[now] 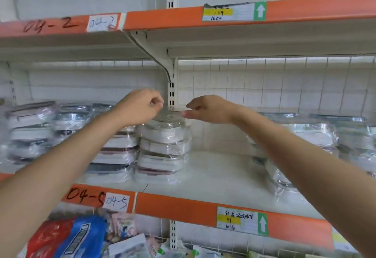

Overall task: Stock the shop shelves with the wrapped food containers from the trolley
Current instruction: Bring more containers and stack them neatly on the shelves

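Frame centre: left hand point(140, 108) and right hand point(205, 110), fingers curled, pinching wrap atop four-container stack point(164, 149).

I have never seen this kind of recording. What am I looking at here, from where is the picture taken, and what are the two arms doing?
This is no machine: a person wears a camera on the head, so you see their own bare arms reaching forward. They face a shop shelf with an orange edge. Stacks of plastic-wrapped food containers stand on it. The left hand and right hand meet over the top container of the middle stack. Their fingers seem to touch or pinch its wrapping, but blur hides the exact grip. Below, coloured packets lie on a lower shelf.
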The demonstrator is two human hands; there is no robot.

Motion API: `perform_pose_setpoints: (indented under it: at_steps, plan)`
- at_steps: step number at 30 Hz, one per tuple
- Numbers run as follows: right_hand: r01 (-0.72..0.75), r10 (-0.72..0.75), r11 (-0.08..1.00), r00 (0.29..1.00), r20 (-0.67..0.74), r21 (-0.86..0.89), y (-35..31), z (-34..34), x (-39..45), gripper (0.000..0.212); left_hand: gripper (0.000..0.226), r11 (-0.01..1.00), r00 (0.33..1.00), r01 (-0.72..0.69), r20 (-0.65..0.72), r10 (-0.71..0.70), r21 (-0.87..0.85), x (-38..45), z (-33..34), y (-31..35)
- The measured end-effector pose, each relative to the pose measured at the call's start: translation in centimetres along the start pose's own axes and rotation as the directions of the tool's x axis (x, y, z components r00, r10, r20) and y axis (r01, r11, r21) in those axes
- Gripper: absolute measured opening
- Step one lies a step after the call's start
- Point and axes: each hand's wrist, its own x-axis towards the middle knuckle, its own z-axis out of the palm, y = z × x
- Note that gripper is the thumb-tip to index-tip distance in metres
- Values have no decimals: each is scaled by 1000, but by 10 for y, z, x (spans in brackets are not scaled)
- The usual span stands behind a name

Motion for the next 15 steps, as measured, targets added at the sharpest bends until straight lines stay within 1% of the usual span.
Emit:
perform_pose_setpoints:
  at_steps: [1, 3, 5, 6, 9, 11, 12, 13, 15]
  plan:
    - [-2, 1, 999, 1000, 18, 42, -12, 3, 6, 67, 24, 999, 999, 45, -6, -45, -14, -2, -1, -7]
    - [-31, 22, 995, 995, 97, 94, -34, 13, 16, 75, 26, 992, 992, 121, 36, -120, -43, -8, 2, -17]
    - [-45, 38, 998, 989, 144, 46, -46, 25, 23, 75, 28, 984, 985, 161, 81, -154, -80, -11, 7, -22]
    - [-48, 43, 998, 990, 138, 30, -47, 28, 25, 73, 29, 980, 983, 172, 78, -165, -104, -12, 9, -23]
    - [-110, 100, 990, 989, 106, 83, -34, 14, 21, 69, 30, 960, 981, 194, 41, -189, -202, -13, 11, -23]
    - [-173, 168, 983, 982, 90, 55, -14, -6, 9, 70, 36, 962, 986, 164, 49, -156, -220, -15, 12, -24]
    - [-213, 211, 977, 974, 79, 10, -4, -15, 1, 71, 43, 975, 991, 124, 74, -112, -187, -16, 15, -24]
    - [-253, 257, 966, 964, 73, -56, 7, -21, -7, 71, 51, 988, 991, 81, 118, -65, -134, -17, 17, -25]
    - [-315, 339, 928, 935, 102, -200, 22, -24, -23, 70, 72, 999, 964, 31, 265, -22, -28, -17, 25, -26]
